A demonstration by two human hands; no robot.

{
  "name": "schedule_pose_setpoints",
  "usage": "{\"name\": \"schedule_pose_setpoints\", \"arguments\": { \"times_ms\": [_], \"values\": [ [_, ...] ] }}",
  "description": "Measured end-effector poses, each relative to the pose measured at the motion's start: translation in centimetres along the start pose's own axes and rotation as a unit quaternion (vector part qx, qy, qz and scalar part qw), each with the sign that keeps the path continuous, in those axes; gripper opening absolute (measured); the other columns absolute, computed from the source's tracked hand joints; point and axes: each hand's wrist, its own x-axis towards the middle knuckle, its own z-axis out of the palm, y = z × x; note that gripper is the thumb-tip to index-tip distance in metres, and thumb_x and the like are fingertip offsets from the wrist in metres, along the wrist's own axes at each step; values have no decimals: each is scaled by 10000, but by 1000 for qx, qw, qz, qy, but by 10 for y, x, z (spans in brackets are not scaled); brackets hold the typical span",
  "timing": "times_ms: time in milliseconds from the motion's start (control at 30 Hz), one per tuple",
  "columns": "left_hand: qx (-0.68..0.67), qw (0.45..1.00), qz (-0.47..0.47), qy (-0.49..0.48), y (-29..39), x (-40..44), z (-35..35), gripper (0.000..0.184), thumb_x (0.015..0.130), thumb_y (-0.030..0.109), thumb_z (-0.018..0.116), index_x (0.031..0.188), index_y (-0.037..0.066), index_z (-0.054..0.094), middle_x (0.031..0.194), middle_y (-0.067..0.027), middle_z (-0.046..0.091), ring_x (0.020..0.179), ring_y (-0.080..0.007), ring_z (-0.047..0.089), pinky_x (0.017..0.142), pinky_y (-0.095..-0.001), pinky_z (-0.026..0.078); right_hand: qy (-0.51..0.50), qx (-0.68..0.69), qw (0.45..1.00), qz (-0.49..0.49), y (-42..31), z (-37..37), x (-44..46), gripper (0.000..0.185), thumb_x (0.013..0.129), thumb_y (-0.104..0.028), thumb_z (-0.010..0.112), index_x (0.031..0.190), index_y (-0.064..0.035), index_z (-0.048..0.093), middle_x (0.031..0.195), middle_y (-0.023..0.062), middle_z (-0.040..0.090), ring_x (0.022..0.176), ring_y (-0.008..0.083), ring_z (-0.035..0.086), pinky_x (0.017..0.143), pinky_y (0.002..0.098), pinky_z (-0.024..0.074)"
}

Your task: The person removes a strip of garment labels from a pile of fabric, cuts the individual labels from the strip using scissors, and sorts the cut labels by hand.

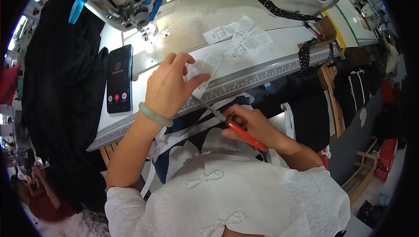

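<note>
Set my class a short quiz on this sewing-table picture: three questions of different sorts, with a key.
1. Which of the person's hands holds the long, red-handled metal tool?

2. True or false: the pale-green, rounded bangle circles the left wrist.

3. Where does the dark, rectangular smartphone lie?
A. On the printed paper slips
B. On the white tabletop
C. On the person's lap

Key
1. The right hand.
2. True.
3. B.

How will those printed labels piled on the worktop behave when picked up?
The labels look thin and sheet-like, so probably light and floppy. They overlap, so lifting one may drag its neighbours. The glossy worktop might let them slide.
</note>
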Motion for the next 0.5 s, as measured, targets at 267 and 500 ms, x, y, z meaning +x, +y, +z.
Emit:
{"name": "schedule_pose_setpoints", "arguments": {
  "times_ms": [267,500],
  "values": [
    [-14,999,35,-33,-1,8,0,149,809,103,726,889,5,648,883,-104,612,765,-211,603,647,-320,458,-14,-27,997,-78,27,-21,-22,453,823,-351,781,1086,-54,563,694,73,605,584,186,535,585,283,424],
    [-60,992,108,-11,38,53,8,108,857,51,701,914,-14,636,884,-61,634,748,-102,570,637,-238,448,68,35,989,-126,39,-53,-53,478,783,-270,829,1114,-50,563,663,33,572,562,120,483,551,259,370]
  ]
}}
